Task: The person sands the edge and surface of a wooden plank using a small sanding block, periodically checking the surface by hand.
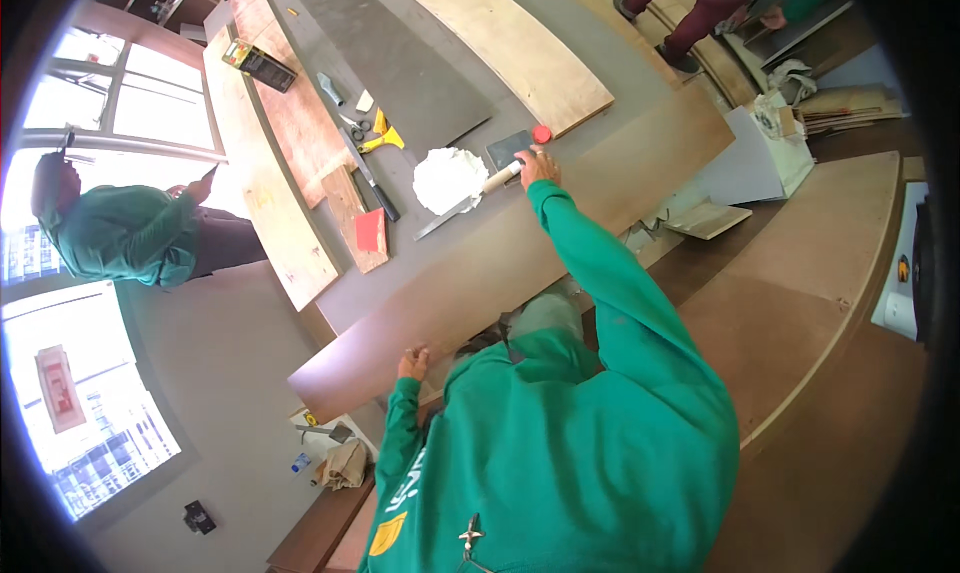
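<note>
A long brown board [520, 263] lies slantwise in front of me along the near side of the table. My left hand [413, 363] is at its near edge, fingers curled on the rim. My right hand [540, 167] reaches across the board, its fingers closed at the end of a pale wooden handle. That handle belongs to a tool with a long, narrow metal blade [445, 219], which points left. Beside the blade sits a white, rough-edged heap [450, 180]; its material is unclear. Close to my right hand are a dark square pad [509, 150] and a red round lid [542, 134].
On the grey table lie a handsaw [370, 173], scissors [354, 127], a yellow tool [383, 139], a wood piece with a red patch [352, 223], a dark can [260, 65] and long panels [500, 33]. One person [130, 223] stands left; another [700, 13] is at far right.
</note>
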The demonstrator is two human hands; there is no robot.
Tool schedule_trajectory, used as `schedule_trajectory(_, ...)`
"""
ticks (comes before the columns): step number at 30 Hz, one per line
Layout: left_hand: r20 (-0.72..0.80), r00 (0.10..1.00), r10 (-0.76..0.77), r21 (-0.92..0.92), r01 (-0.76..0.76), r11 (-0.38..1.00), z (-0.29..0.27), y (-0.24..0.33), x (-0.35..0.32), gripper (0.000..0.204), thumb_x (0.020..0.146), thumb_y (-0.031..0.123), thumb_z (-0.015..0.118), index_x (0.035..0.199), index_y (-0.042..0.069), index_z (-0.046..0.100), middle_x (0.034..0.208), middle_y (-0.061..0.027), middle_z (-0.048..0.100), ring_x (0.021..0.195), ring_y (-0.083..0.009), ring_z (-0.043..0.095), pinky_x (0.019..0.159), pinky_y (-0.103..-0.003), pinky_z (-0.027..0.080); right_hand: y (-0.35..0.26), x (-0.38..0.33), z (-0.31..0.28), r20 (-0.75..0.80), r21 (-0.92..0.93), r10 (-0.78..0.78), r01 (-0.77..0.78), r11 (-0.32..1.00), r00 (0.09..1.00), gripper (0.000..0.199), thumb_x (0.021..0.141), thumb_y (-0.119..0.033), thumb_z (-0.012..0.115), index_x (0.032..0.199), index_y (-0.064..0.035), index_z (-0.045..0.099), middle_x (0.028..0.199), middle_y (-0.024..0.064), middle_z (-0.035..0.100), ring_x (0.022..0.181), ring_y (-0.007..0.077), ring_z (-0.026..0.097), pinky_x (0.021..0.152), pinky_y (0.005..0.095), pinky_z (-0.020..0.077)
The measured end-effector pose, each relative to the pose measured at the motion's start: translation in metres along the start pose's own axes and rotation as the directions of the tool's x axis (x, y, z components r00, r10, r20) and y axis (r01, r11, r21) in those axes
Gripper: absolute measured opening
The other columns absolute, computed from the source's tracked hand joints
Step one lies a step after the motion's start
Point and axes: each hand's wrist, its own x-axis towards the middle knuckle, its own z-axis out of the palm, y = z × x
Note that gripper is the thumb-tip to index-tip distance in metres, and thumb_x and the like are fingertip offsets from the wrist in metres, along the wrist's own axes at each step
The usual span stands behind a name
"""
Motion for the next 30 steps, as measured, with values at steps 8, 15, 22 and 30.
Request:
schedule_trajectory(8,0.028,0.994,-0.107,-0.124,0.11,0.986,0.083,0.083,-0.03,0.04,0.09,0.026,0.058,0.116,-0.004,0.056,0.106,-0.0186,0.065,0.094,-0.0211,0.065,0.079,-0.032,0.053,0.007,0.029,0.012,-0.11,0.194,-0.21,0.228,0.954,0.971,0.028,0.081,-0.03,0.064,0.109,-0.0243,0.063,0.122,0.0068,0.056,0.116,0.0262,0.049,0.1,0.0469,0.0318)
schedule_trajectory(15,0.03,0.995,-0.096,-0.079,0.098,0.992,0.083,0.108,-0.024,0.039,0.091,0.026,0.057,0.117,-0.003,0.056,0.105,-0.0163,0.066,0.087,-0.0218,0.067,0.078,-0.033,0.053,-0.007,0.02,0.017,0.073,0.048,-0.049,0.046,0.998,0.996,0.056,0.077,-0.038,0.069,0.127,-0.0221,0.049,0.135,0.0082,0.044,0.127,0.0274,0.038,0.103,0.0588,0.0254)
schedule_trajectory(22,0.032,0.999,-0.024,-0.045,0.026,0.999,0.061,0.118,-0.008,0.034,0.092,0.023,0.056,0.118,0.0,0.057,0.103,-0.0165,0.066,0.087,-0.0226,0.067,0.077,-0.033,0.053,-0.024,0.022,0.0,0.141,-0.158,0.093,-0.07,0.985,0.986,0.087,0.063,-0.042,0.08,0.137,-0.0225,0.037,0.149,0.0091,0.024,0.136,0.032,0.023,0.104,0.0577,0.0235)
schedule_trajectory(30,0.22,0.969,0.116,0.056,-0.131,0.99,0.032,0.043,0.015,0.035,0.093,0.026,0.056,0.117,0.002,0.058,0.096,-0.0159,0.067,0.084,-0.0216,0.066,0.075,-0.033,0.052,-0.032,-0.012,-0.047,0.009,-0.087,0.114,-0.113,0.99,0.993,0.077,0.064,-0.047,0.074,0.13,-0.0182,0.046,0.147,0.01,0.028,0.135,0.0299,0.028,0.105,0.0545,0.0228)
